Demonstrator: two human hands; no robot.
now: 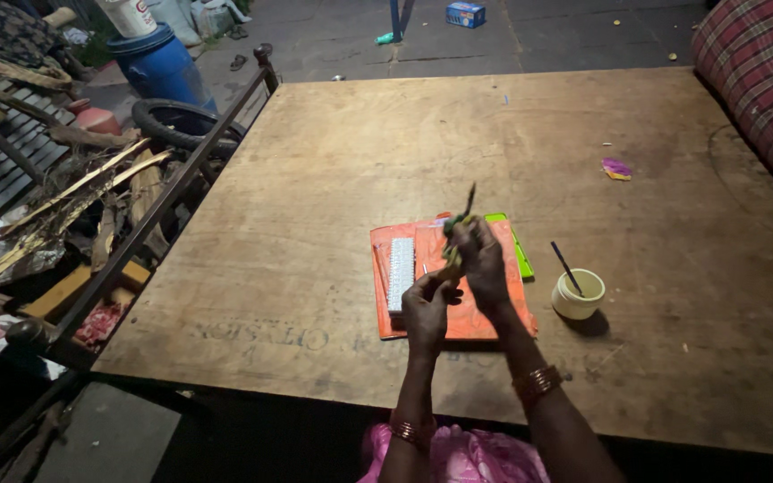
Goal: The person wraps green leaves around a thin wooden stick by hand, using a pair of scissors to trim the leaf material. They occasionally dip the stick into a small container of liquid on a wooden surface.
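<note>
Gripping one thin green-and-yellow strip [454, 240] together, left hand [427, 309] and right hand [483, 264] hover over an orange sheet [485, 313].

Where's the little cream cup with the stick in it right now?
In the head view, the small cream cup stands on the wooden table, just right of the orange mat and of the right hand.

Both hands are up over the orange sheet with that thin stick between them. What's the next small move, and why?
Probably keep the right hand steady on the thin stick while the left hand works its lower end. Both hands already pinch it above the orange sheet; the cream cup beside it sits untouched.
</note>
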